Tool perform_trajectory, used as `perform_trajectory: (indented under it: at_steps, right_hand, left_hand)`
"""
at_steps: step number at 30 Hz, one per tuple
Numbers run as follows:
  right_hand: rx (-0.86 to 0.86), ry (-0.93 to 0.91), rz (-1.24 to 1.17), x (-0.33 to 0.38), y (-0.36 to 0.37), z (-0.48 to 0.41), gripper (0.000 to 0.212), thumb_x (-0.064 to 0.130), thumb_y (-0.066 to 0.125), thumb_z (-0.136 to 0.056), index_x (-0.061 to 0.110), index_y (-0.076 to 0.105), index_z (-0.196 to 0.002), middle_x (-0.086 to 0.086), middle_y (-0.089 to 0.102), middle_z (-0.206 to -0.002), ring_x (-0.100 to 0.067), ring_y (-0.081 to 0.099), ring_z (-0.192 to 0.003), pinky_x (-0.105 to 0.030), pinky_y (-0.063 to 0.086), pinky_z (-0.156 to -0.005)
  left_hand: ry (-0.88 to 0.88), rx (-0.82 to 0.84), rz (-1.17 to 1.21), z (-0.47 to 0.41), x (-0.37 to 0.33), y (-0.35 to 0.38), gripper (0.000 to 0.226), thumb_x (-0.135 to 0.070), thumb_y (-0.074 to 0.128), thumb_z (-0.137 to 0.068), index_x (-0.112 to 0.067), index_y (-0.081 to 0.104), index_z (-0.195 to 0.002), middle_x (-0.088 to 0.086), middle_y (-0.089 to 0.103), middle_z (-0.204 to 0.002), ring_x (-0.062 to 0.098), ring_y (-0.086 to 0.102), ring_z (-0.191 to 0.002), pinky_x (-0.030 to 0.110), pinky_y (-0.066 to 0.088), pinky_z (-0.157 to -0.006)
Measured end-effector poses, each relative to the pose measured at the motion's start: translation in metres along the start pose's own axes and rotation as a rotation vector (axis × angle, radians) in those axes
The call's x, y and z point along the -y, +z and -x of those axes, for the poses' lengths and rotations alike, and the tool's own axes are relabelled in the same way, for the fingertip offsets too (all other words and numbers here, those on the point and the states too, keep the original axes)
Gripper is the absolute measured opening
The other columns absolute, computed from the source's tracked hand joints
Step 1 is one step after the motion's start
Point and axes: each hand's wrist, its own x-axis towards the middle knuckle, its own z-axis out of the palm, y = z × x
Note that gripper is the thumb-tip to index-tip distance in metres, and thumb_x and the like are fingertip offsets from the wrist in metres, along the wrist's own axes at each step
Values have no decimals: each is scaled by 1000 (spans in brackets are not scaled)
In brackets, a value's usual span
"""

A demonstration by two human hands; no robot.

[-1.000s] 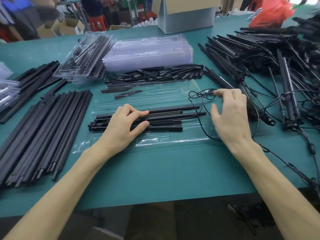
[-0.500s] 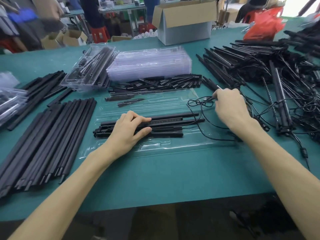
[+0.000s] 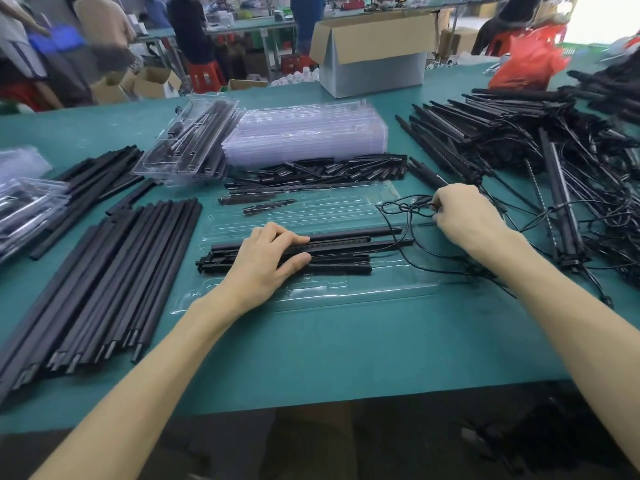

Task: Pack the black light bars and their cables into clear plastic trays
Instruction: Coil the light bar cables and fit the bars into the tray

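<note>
In the middle of the frame a clear tray (image 3: 346, 294) lies lengthwise on the green counter (image 3: 346, 348). A small bundle of black light bars (image 3: 346, 244) sits in it, ends pointing left and right. The left hand (image 3: 266, 268) rests on the left part of the bundle with its grip spread, fingers laid almost straight over the top and thumb along the near side. This looks meant to pin the bars down so they cannot slide or lift while their lead is handled. The cable (image 3: 403, 211) runs off the right ends of the bars in loose loops over the tray's right end. The right hand (image 3: 465, 220), just right of centre, has its grip pinched on that cable at the loops, probably to gather it into a coil small enough for the tray. A stack of empty trays (image 3: 304, 133) waits above centre. The heap of wired bars (image 3: 519, 140) in the upper right sits close to the working hand, likely so the next one is a short reach away
</note>
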Motion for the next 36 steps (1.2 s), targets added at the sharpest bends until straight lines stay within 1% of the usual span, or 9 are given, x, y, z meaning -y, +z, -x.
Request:
perform_trajectory:
  at_steps: [3, 7, 12, 18, 21, 25, 28, 31, 36]
  right_hand:
    - [-20, -37, -60, -4, -10, 5, 27, -2, 54, -94, 3, 68, -117, -20, 61, -118, -39, 58, -108, -46, 52, -92]
    - [-63, -59, -68, -9, -21, 9, 23, 18, 60, -98, 3, 68, -113, -22, 62, -113, -40, 53, -113, -46, 51, -91]
    - [-65, -4, -95, -15, -22, 16, 26, -4, 49, -93, 2, 70, -107, -22, 67, -106, -41, 58, -102, -47, 54, -85]
    - [-121, -145, -40, 2, -14, 21, 30, 20, 60, -97, 6, 62, -123, -17, 65, -115, -38, 52, -111, -45, 46, -94]
    - [-77, -233, 10, 21, -6, 23, 34, 11, 60, -94, 9, 58, -128, -16, 60, -122, -36, 53, -113, -45, 46, -95]
    - [-5, -173, -31, 34, 4, 15, 49, -8, 47, -91, 9, 49, -137, -17, 48, -133, -38, 47, -119, -47, 47, -95]
    - [4, -137, -43, 35, 5, 7, 28, -4, 44, -94, 3, 59, -117, -19, 56, -117, -39, 54, -112, -44, 49, -88]
    - [-75, -152, -71, 30, 4, 6, 15, 7, 50, -99, 3, 62, -108, -16, 59, -110, -37, 55, -107, -44, 50, -84]
    - [-322, -173, -339, 24, -6, 12, 17, 15, 57, -99, 4, 65, -110, -11, 61, -111, -30, 60, -96, -43, 51, -86]
  left_hand:
    - [-1, -6, 0, 1, 0, 1, 39, -44, 56, -98, -26, 62, -133, -6, 51, -117, 18, 42, -114, 36, 33, -103]
    - [1, -10, 10, 2, -1, 2, 41, -46, 54, -98, -26, 61, -133, -8, 51, -116, 16, 41, -115, 35, 33, -104]
    - [1, -17, 15, 3, 0, 2, 41, -46, 54, -98, -27, 61, -133, -9, 50, -117, 14, 41, -115, 34, 33, -104]
    - [2, -19, 5, 3, -2, 2, 40, -45, 54, -98, -26, 61, -133, -10, 49, -116, 14, 41, -115, 34, 34, -103]
    - [0, -25, 7, 4, -2, 2, 40, -44, 55, -98, -26, 61, -133, -10, 48, -116, 14, 41, -115, 34, 34, -104]
    - [-2, -24, 10, 4, -3, 1, 40, -44, 54, -99, -26, 61, -134, -11, 48, -115, 13, 40, -115, 35, 34, -105]
    - [-1, -22, 10, 5, -4, 1, 40, -44, 54, -99, -26, 61, -133, -10, 49, -117, 14, 41, -117, 36, 34, -105]
    - [-2, -25, 14, 5, -3, 0, 40, -45, 54, -99, -26, 61, -133, -10, 50, -117, 14, 41, -117, 36, 34, -105]
    - [3, -29, 11, 4, -3, 1, 39, -42, 56, -98, -26, 62, -133, -9, 51, -116, 15, 42, -116, 37, 35, -104]
